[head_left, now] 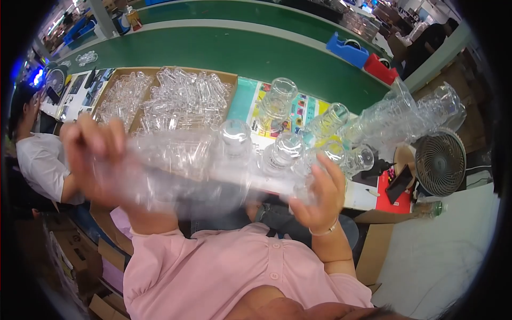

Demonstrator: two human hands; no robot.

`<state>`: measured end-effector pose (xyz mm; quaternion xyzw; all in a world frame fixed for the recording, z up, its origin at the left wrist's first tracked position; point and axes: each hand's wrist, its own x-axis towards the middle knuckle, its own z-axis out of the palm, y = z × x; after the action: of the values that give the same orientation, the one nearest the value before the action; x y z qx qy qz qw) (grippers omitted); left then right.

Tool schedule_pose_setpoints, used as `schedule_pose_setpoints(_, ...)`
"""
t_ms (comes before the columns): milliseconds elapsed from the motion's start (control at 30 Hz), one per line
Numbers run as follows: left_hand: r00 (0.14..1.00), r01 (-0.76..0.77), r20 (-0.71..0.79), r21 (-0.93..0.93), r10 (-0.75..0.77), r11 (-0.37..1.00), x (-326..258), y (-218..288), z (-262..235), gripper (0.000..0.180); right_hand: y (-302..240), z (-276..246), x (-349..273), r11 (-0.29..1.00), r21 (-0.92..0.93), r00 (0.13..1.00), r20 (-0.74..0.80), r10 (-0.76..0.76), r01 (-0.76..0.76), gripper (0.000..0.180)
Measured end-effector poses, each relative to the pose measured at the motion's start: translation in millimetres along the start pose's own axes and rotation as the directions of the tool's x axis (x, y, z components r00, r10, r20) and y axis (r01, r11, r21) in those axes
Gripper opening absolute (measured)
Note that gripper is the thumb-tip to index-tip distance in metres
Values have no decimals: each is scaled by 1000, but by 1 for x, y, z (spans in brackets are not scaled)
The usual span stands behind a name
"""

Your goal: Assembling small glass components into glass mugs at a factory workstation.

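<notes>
Both hands are up close to the chest w/ a long clear plastic bag (186, 165) stretched between them, blurred in the middle. Left hand (93, 157) has its fingers (101, 140) curled tight around one end of the bag; right hand (320, 194) grips the other end from below, fingers (333, 173) wrapped up & over it, a thin bracelet (325, 230) on the wrist. Just above the right fingers stand several clear glass jars (280, 154), mouths up, on the bench (368, 194), atop a bright printed sheet (298, 109). Beyond the left fingers, further back, a cardboard box (178, 72) holds a heap of small clear pieces (186, 96). Off to the right of the right hand: a stack of clear jars (405, 114) lying on its side, & a small round fan (440, 160). Behind it all, a green belt (256, 56) w/ blue & red tape holders (362, 56). Another person in a white top (42, 165) sits left of the left hand.
</notes>
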<state>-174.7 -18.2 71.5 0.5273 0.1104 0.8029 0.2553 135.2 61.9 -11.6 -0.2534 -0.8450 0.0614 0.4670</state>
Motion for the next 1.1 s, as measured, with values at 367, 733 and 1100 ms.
schedule_pose_setpoints(367,207,638,408,633,-889,439,-123,-66,39,70,-21,39,-9,611,792,917,227,-330,24,37)
schedule_pose_setpoints(733,-127,-42,-493,870,-861,-491,-173,-9,-141,23,-21,53,52,983,-164,961,274,-30,77,63)
schedule_pose_setpoints(1100,515,274,-672,718,-532,-640,-344,-11,-270,63,-15,89,80,949,-311,922,382,67,60,56)
